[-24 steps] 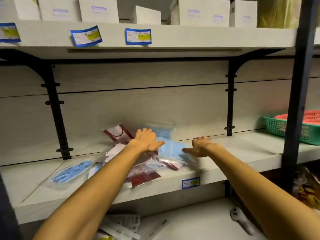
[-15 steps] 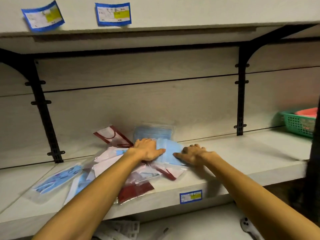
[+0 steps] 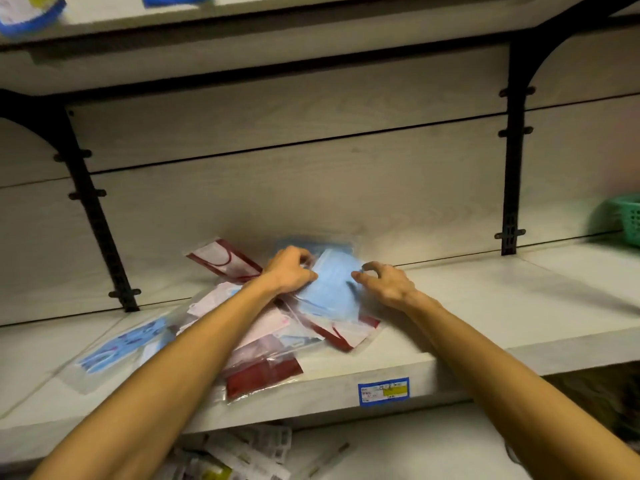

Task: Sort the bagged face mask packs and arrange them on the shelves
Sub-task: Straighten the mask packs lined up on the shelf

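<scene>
We have both hands on the top blue mask pack (image 3: 330, 289), which lies on the heap of bagged packs (image 3: 273, 327) on the middle shelf (image 3: 485, 306), near the back panel. Our left hand (image 3: 289, 270) sits at the pack's nine o'clock edge, fingers curled down onto the film, and our right hand (image 3: 388, 282) sits at its three o'clock edge, fingers bent and clawing at the bag. Whether either grip has truly pinched the plastic, we cannot tell; the frame is blurred there.

Around the heap, a red-trimmed pack (image 3: 225, 259) leans at ten o'clock, a dark red pack (image 3: 265, 375) overhangs the shelf lip at six o'clock, and another blue pack (image 3: 128, 344) lies apart at eight o'clock. A green basket (image 3: 623, 220) stands far off at three o'clock.

We judge this to be the sorting step, early on: one blue pack is being separated from a mixed pile. The next move calls for a firm pinch on both edges and a clean lift, since slippery film may drag neighbouring bags off the shelf edge.
</scene>
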The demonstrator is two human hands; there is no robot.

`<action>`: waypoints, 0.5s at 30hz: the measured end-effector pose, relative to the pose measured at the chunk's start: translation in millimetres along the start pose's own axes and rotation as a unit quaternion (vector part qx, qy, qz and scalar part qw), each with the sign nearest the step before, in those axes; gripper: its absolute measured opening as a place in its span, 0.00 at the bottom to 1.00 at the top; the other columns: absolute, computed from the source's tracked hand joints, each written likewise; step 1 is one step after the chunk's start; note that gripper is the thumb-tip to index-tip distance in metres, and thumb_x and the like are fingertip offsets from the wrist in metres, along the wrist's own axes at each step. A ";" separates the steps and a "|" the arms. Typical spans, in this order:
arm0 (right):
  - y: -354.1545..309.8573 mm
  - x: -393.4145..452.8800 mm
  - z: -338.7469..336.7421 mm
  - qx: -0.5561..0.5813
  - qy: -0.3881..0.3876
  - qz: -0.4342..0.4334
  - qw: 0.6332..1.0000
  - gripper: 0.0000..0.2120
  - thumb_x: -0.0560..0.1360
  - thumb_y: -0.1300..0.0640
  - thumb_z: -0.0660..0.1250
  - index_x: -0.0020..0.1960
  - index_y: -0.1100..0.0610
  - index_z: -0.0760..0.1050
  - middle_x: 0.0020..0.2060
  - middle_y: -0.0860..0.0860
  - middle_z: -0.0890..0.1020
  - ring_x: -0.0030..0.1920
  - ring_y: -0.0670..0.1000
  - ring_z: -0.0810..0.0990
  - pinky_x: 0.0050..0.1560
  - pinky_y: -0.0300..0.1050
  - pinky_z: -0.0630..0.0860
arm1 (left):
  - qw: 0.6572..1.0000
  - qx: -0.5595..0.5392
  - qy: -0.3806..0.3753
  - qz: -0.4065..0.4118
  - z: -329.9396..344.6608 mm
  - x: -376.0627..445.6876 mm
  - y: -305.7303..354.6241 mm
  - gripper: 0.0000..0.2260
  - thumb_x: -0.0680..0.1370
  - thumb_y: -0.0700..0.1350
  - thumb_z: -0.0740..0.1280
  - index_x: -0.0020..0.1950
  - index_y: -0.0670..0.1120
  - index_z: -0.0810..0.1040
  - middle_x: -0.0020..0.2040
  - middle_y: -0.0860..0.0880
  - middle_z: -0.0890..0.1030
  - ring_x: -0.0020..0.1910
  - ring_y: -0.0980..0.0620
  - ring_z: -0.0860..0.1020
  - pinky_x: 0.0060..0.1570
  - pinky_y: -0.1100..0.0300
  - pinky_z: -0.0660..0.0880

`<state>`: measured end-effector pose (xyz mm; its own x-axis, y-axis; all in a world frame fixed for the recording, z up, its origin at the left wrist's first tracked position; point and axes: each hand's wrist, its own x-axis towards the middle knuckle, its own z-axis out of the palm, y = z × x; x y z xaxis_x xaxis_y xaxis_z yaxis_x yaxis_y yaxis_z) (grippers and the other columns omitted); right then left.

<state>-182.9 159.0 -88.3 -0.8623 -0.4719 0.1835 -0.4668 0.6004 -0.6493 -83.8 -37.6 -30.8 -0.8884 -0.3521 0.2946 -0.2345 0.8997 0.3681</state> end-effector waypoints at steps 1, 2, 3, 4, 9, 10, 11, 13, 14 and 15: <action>0.8 0.6 0.5 0.011 0.001 0.004 1.000 0.27 0.79 0.36 0.61 0.72 0.51 0.71 0.69 0.56 0.76 0.68 0.60 0.73 0.69 0.57 0.69 | 1.000 -0.018 0.017 -0.004 -4.3 1.5 -0.4 0.12 0.72 0.43 0.75 0.55 0.47 0.84 0.49 0.48 0.84 0.53 0.45 0.82 0.47 0.59 0.74; 1.1 0.0 0.3 0.014 0.003 0.009 1.000 0.27 0.79 0.38 0.62 0.71 0.53 0.71 0.68 0.57 0.76 0.66 0.60 0.74 0.68 0.56 0.70 | 0.999 -0.038 0.037 -0.009 -8.8 2.5 -1.4 0.13 0.72 0.41 0.74 0.55 0.46 0.84 0.49 0.48 0.84 0.52 0.46 0.82 0.47 0.58 0.73; 1.3 -0.2 0.5 0.016 0.006 0.011 1.000 0.27 0.79 0.38 0.62 0.71 0.55 0.71 0.67 0.58 0.77 0.65 0.60 0.75 0.67 0.56 0.71 | 0.996 -0.063 0.058 -0.017 -13.7 3.5 -2.8 0.13 0.72 0.39 0.74 0.56 0.45 0.84 0.48 0.47 0.83 0.51 0.46 0.81 0.48 0.57 0.74; 0.9 -1.4 -0.1 0.017 0.007 0.015 1.000 0.27 0.79 0.39 0.63 0.70 0.56 0.70 0.66 0.58 0.77 0.64 0.60 0.76 0.66 0.56 0.72 | 0.992 -0.093 0.078 -0.027 -18.9 3.4 -4.8 0.14 0.72 0.37 0.73 0.57 0.44 0.83 0.48 0.47 0.83 0.49 0.47 0.80 0.48 0.57 0.75; -3.0 -6.7 1.4 0.007 0.006 0.018 1.000 0.26 0.75 0.33 0.64 0.56 0.56 0.75 0.54 0.56 0.82 0.51 0.56 0.80 0.56 0.54 0.78 | 0.956 -0.239 0.156 -0.071 -43.4 -6.6 -15.2 0.17 0.74 0.33 0.72 0.62 0.39 0.79 0.47 0.47 0.80 0.39 0.53 0.77 0.31 0.70 0.73; -4.5 -8.5 3.1 0.015 0.003 0.032 0.999 0.28 0.73 0.30 0.65 0.52 0.56 0.74 0.51 0.54 0.83 0.48 0.55 0.81 0.53 0.53 0.79 | 0.946 -0.268 0.168 -0.074 -47.7 -9.4 -16.8 0.19 0.74 0.32 0.72 0.64 0.39 0.78 0.48 0.47 0.80 0.37 0.55 0.77 0.29 0.74 0.72; -6.5 -11.8 5.0 0.029 -0.004 0.050 0.998 0.29 0.70 0.28 0.66 0.48 0.55 0.74 0.47 0.52 0.83 0.44 0.53 0.82 0.49 0.52 0.81 | 0.934 -0.301 0.178 -0.076 -51.6 -12.1 -18.4 0.20 0.74 0.32 0.71 0.66 0.39 0.76 0.47 0.47 0.80 0.37 0.57 0.76 0.28 0.75 0.72; -11.6 -19.2 8.9 0.032 -0.020 0.080 0.996 0.31 0.64 0.25 0.68 0.46 0.52 0.74 0.41 0.51 0.84 0.40 0.51 0.84 0.41 0.47 0.82 | 0.909 -0.361 0.192 -0.079 -59.0 -16.7 -20.4 0.23 0.74 0.31 0.71 0.68 0.39 0.74 0.45 0.48 0.80 0.36 0.57 0.77 0.27 0.73 0.73; -13.3 -21.1 9.9 0.004 -0.028 0.078 0.997 0.31 0.63 0.24 0.68 0.47 0.50 0.74 0.42 0.50 0.84 0.41 0.51 0.84 0.42 0.47 0.82 | 0.897 -0.388 0.198 -0.080 -62.4 -18.4 -20.6 0.23 0.74 0.31 0.72 0.69 0.40 0.74 0.45 0.49 0.81 0.36 0.56 0.77 0.27 0.71 0.73; -14.8 -22.6 10.5 -0.030 -0.035 0.073 0.996 0.32 0.63 0.24 0.68 0.49 0.51 0.75 0.44 0.51 0.83 0.43 0.52 0.83 0.46 0.48 0.82 | 0.882 -0.418 0.203 -0.081 -65.6 -20.1 -20.9 0.24 0.74 0.31 0.71 0.69 0.41 0.74 0.44 0.49 0.81 0.36 0.56 0.78 0.27 0.70 0.73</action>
<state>-154.4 153.9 -90.6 -0.9074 -0.4186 0.0376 -0.3499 0.7029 -0.6192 -35.1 -66.2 13.5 -0.6159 -0.6749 0.4065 0.1780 0.3834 0.9063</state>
